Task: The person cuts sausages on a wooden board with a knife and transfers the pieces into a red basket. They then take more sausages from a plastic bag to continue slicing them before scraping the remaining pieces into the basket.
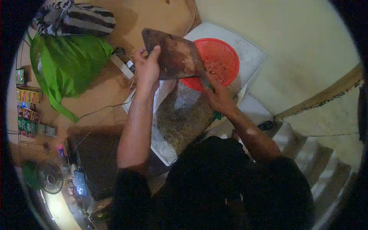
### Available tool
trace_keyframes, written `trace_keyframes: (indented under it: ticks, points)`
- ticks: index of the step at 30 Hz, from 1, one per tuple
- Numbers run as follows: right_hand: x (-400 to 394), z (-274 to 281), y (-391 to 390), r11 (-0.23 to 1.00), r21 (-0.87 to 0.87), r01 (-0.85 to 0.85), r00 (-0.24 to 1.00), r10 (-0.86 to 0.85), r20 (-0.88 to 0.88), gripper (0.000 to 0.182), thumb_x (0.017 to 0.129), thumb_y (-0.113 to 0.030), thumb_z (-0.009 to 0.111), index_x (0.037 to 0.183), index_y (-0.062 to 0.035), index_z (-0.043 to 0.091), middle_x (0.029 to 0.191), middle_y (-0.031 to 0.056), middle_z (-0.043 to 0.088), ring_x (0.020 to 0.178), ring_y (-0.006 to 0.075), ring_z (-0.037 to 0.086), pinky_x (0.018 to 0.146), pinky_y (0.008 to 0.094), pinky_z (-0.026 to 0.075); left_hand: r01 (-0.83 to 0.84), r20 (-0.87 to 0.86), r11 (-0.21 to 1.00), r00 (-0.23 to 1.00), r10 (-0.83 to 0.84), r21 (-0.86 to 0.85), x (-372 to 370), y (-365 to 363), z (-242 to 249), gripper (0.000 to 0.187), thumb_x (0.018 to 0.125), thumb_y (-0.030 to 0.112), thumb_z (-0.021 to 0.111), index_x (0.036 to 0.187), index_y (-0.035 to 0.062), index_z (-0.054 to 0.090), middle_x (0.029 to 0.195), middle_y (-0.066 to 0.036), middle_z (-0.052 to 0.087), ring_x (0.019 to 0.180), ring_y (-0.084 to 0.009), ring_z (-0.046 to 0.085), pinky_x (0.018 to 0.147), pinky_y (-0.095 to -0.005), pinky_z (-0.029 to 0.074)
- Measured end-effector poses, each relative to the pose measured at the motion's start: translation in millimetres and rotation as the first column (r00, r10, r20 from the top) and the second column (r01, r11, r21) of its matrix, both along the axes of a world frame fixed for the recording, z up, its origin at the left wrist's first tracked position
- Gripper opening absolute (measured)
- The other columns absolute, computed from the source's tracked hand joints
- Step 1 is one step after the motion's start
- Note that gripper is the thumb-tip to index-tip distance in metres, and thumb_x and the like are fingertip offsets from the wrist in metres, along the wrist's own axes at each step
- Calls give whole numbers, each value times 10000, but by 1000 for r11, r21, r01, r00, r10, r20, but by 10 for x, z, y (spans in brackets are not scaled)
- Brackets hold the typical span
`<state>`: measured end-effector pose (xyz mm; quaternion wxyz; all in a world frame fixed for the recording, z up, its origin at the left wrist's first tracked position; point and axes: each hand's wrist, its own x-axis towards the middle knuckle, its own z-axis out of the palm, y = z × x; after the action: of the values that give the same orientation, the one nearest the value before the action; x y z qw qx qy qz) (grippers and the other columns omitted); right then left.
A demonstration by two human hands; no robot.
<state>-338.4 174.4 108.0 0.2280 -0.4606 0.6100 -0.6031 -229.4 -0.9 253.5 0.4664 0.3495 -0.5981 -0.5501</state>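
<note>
My left hand (148,71) grips the near left edge of a dark, worn wooden cutting board (174,55), thumb on its face. The board is held up and tilted, its right side overlapping a red plastic basket (218,45). Pinkish chopped meat (217,71) lies in the basket. My right hand (220,99) is closed around a green-handled knife (217,115), at the board's lower right corner; its blade is blurred and mostly hidden. A few small bits cling to the board's face.
The basket stands on a stained white tabletop (245,48) beside a pale wall. On the left are a green cloth bag (73,61), a striped bundle (88,20), hanging sachets (28,115) and a fan (51,178). Steps (306,153) lie on the right.
</note>
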Motion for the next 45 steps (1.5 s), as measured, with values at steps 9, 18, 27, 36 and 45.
trace_keyframes:
  ticks: [9, 18, 27, 36, 45]
  points:
    - [-336, 171, 318, 997, -59, 42, 976, -54, -213, 515, 973, -121, 537, 1470, -71, 412, 1384, 191, 551, 1258, 283, 550, 1052, 386, 408, -40, -267, 996, 962, 61, 83, 972, 103, -277, 473, 942, 183, 646, 1333, 44, 419, 1240, -129, 569, 1105, -252, 572, 954, -396, 482]
    - [375, 568, 175, 873, 356, -332, 557, 486, -674, 351, 905, -231, 636, 1249, -162, 638, 1121, 144, 650, 1045, 343, 626, 928, 425, 496, -286, -232, 856, 882, 411, 430, 2777, 1112, -1524, 344, 974, 195, 570, 1281, 60, 496, 1224, -99, 592, 1113, -259, 586, 964, -425, 478]
    - [1195, -406, -681, 779, 560, -282, 275, 625, -730, 423, 820, -270, 674, 1242, -285, 646, 1321, 81, 586, 1202, 320, 557, 1049, 522, 378, -264, -165, 886, 924, 346, 381, 2932, 802, -2688, 257, 931, 242, 663, 1091, 60, 576, 1007, -54, 633, 920, -201, 595, 849, -360, 481]
    - [856, -722, 133, 998, -57, -32, 797, -9, -604, 352, 884, -142, 649, 1236, -156, 655, 1218, 133, 647, 1129, 342, 606, 989, 444, 470, -433, 324, 672, 637, 700, -601, 2789, 920, -2659, 406, 869, 140, 746, 1156, -36, 519, 1133, -163, 594, 1047, -296, 566, 976, -406, 435]
    - [863, -4511, 3120, 449, 806, 386, 903, -361, -231, 470, 882, -310, 701, 1234, -15, 600, 1112, 182, 669, 946, 321, 663, 838, 430, 529, 770, 691, 606, 328, -644, 200, 2348, 2619, -4287, 134, 770, 136, 710, 783, 77, 590, 1071, -177, 677, 1077, -339, 626, 934, -471, 462]
